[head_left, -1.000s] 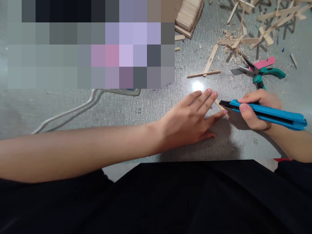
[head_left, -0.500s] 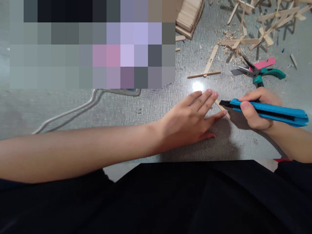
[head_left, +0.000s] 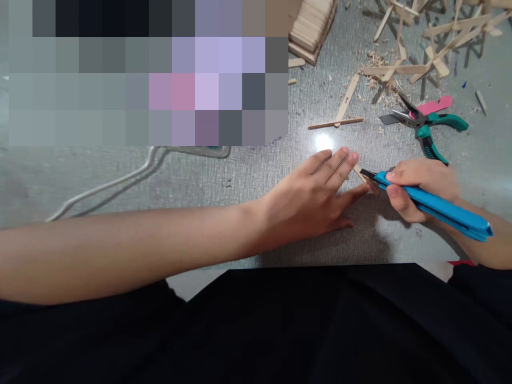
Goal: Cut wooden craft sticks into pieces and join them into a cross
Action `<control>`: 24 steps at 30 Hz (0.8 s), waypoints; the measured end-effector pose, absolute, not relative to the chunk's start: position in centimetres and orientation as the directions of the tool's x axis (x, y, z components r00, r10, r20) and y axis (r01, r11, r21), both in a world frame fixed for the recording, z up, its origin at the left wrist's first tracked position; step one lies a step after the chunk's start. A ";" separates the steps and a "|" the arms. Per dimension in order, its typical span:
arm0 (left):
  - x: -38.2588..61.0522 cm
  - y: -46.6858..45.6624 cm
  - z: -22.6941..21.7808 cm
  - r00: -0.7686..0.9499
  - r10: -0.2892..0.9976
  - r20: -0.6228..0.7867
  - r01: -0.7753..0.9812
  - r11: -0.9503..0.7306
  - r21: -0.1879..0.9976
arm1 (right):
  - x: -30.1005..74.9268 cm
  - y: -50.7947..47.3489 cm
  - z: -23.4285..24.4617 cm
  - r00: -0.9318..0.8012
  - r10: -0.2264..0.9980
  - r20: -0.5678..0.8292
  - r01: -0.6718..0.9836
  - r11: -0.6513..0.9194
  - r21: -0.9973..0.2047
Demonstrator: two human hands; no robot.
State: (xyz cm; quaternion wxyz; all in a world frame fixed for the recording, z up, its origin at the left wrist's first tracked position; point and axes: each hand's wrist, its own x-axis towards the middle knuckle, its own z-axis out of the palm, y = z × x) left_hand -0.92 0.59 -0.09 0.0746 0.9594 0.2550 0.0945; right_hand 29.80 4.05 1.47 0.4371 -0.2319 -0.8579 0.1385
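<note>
My left hand [head_left: 318,189] lies flat with its fingers spread, pressing a wooden craft stick [head_left: 359,172] against the table. Most of that stick is hidden under the fingers. In my right hand [head_left: 422,189] is a blue utility knife [head_left: 450,210], its dark blade angled down to the left at the stick, close to the fingertips of my left hand. Whether the blade touches the wood I cannot tell for sure. Beyond the hands, one craft stick with small holes [head_left: 347,100] meets a second, edge-on stick [head_left: 335,124].
Green-handled pliers [head_left: 422,125] lie by a pink-handled blade [head_left: 438,105] at the right. Behind them are wood shavings [head_left: 376,66] and joined craft-stick pieces [head_left: 434,58]. A stack of sticks [head_left: 312,24] stands at the back. A white cable [head_left: 112,184] crosses the left; the upper left is pixelated.
The utility knife has moved a little left and its rear end has swung down, bringing the blade over the stick. My left hand has stayed put.
</note>
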 end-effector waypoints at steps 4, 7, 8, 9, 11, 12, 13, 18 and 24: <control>-0.9 0.6 0.2 0.850 0.509 0.135 0.477 -0.853 0.212 | 29.0 4.3 2.3 -0.558 0.478 0.679 0.266 0.878 -0.399; -0.9 0.4 0.5 0.854 0.503 0.136 0.474 -0.858 0.200 | 28.9 4.4 3.2 -0.640 0.515 0.571 0.301 0.851 -0.430; -0.9 0.3 0.6 0.853 0.504 0.136 0.475 -0.858 0.195 | 28.9 4.4 3.5 -0.660 0.531 0.531 0.316 0.838 -0.445; -0.9 0.3 0.7 0.852 0.506 0.131 0.479 -0.857 0.191 | 28.9 4.5 3.8 -0.670 0.542 0.507 0.323 0.828 -0.458; -0.9 0.3 0.9 0.852 0.513 0.106 0.490 -0.852 0.185 | 28.9 4.5 4.0 -0.663 0.556 0.501 0.324 0.817 -0.478; -0.8 0.3 1.0 0.853 0.513 0.093 0.493 -0.852 0.177 | 28.8 4.4 3.9 -0.656 0.562 0.504 0.326 0.813 -0.482; -0.8 0.3 1.1 0.856 0.510 0.085 0.493 -0.854 0.165 | 28.7 4.3 3.8 -0.648 0.566 0.509 0.332 0.812 -0.480; -0.3 0.1 1.0 0.839 0.540 0.068 0.527 -0.837 0.145 | 28.4 3.7 2.0 -0.587 0.547 0.596 0.335 0.835 -0.437; 0.1 -0.1 1.0 0.830 0.552 0.075 0.537 -0.829 0.154 | 28.7 3.8 0.2 -0.486 0.481 0.730 0.343 0.873 -0.347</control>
